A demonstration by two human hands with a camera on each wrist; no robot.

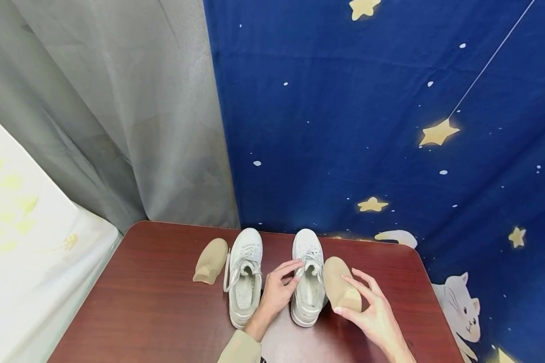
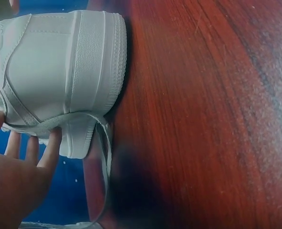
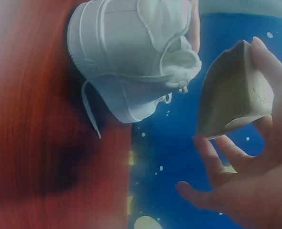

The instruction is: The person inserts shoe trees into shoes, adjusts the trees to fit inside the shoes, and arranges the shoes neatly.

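Two white lace-up sneakers lie side by side on the table, toes away from me. At the right sneaker (image 1: 309, 297), my left hand (image 1: 279, 290) holds the upper, thumb at the collar and fingers by the tongue and laces. Just right of that sneaker, my right hand (image 1: 372, 310) grips a beige shoe tree (image 1: 338, 282) between thumb and fingers. The right wrist view shows this shoe tree (image 3: 231, 95) held apart from the sneaker (image 3: 126, 43). The left sneaker (image 1: 244, 292) stands untouched beside my left forearm.
A second beige shoe tree (image 1: 211, 259) lies left of the left sneaker. A loose lace (image 1: 227, 275) hangs along that sneaker's left side. The reddish-brown table (image 1: 163, 302) ends at a blue star-patterned curtain (image 1: 345, 126) and a grey curtain (image 1: 163, 126).
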